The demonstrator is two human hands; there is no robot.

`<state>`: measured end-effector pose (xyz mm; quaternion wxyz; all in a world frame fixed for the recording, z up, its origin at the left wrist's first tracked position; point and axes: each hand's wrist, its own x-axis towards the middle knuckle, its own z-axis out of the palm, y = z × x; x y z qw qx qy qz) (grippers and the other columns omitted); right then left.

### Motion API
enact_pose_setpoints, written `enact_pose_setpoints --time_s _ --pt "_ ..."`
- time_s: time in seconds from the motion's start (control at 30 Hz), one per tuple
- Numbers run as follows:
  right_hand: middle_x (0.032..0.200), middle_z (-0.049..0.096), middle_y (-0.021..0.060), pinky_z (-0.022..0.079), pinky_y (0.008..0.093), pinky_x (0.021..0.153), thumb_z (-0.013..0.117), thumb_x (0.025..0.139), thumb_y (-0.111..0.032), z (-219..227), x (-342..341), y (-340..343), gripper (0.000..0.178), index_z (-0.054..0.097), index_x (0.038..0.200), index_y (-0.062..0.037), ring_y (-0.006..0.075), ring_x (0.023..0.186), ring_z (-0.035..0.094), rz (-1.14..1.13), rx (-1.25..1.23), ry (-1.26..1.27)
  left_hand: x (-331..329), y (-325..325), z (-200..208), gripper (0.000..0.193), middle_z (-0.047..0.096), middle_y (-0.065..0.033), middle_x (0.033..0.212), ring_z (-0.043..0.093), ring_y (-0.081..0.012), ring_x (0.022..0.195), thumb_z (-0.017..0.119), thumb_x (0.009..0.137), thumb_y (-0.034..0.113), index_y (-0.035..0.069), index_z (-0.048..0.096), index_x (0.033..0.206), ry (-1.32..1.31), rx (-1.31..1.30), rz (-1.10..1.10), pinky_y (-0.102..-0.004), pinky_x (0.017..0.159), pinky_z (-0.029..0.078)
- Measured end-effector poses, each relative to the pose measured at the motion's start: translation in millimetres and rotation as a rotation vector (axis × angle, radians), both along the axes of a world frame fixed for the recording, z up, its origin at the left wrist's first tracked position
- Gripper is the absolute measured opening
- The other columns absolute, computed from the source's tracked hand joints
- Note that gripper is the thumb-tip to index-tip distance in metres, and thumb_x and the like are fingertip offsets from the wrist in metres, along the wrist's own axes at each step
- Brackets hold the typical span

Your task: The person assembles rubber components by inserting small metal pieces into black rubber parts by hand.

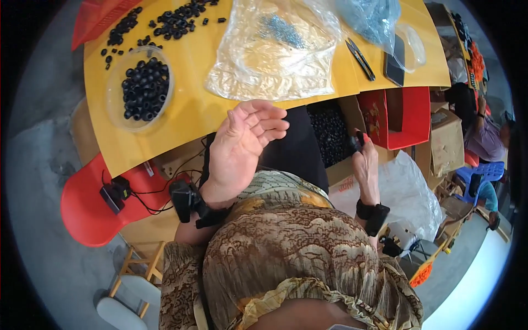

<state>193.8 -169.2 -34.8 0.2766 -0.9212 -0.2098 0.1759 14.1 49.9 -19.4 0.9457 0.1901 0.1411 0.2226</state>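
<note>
My left hand (242,144) is raised at the near edge of the yellow table (192,113), palm turned up, fingers stretched and nothing in it. My right hand (365,168) is over the right side of a cardboard box (353,115) full of small black parts (330,132). Its fingers are closed on a small black piece (355,144) with a bit of red beside it; its exact kind is too small to make out. On the table at left, a clear round tub (113,104) holds black cylindrical parts (146,91). A clear plastic bag (236,77) with small bluish metallic pieces (283,32) lies at the middle.
Loose black parts (179,22) lie near a red basket (96,22). Thread snips (361,59), a dark phone (394,66) and a bluish plastic bag (371,22) are at the right. A red box (410,118) stands below. A red chair (91,206) holds cabled devices. People sit far right.
</note>
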Motion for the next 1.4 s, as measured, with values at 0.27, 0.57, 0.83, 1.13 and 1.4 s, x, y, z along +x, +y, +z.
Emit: enact_pose_setpoints --time_s 0.27,0.57,0.83,1.13,1.4 --pt "0.081 0.059 0.0055 0.043 0.0234 0.064 0.057 0.08 -0.002 58.3 3.1 97.6 0.02 0.06 0.099 0.0026 0.0122 0.07 0.054 0.055 0.398 0.088 -20.8 28.4 14.2 0.038 0.056 -0.0147 0.09 0.055 -0.0188 0.076 0.043 0.092 0.029 -0.004 0.043 0.109 0.069 0.234 0.224 -0.029 0.069 0.045" --pt "0.085 0.056 0.0166 0.042 0.0426 0.057 0.054 0.062 0.002 56.2 28.3 178.7 0.022 0.061 0.083 0.0014 0.0373 0.069 0.055 0.46 0.218 -0.588 -59.1 84.4 48.1 0.013 0.052 -0.0008 0.072 0.047 -0.0086 0.066 0.063 0.079 0.007 -0.002 0.059 0.088 0.884 1.156 0.745 -0.0211 0.061 0.039" --pt "0.083 0.057 0.0193 0.043 0.04 0.061 0.051 0.06 0.003 38.3 42.4 191.5 0.021 0.058 0.08 0.0031 0.0375 0.071 0.055 0.476 0.062 -0.609 -67.9 124.3 41.5 0.016 0.056 -0.0069 0.07 0.053 -0.0237 0.07 0.069 0.064 0.005 0.005 0.063 0.079 1.276 1.83 0.423 -0.034 0.066 0.039" --pt "0.078 0.06 0.0146 0.045 0.0326 0.058 0.061 0.07 -0.001 45.2 39.8 187.7 0.014 0.058 0.084 -0.0011 0.0257 0.068 0.06 0.275 0.231 -0.463 -52.1 122.0 39.9 0.013 0.054 -0.0063 0.068 0.052 -0.0243 0.071 0.066 0.064 0.005 0.006 0.061 0.075 1.214 1.813 0.165 -0.0351 0.07 0.036" --pt "0.081 0.062 0.0077 0.044 0.0189 0.065 0.05 0.078 0.009 60.5 34.5 175.3 0.02 0.06 0.093 0.0 0.0095 0.07 0.057 0.137 0.81 0.231 -41.9 117.4 41.2 0.012 0.051 -0.0067 0.064 0.053 -0.0239 0.069 0.065 0.064 0.004 0.003 0.056 0.072 1.256 1.842 0.218 -0.0353 0.067 0.035"
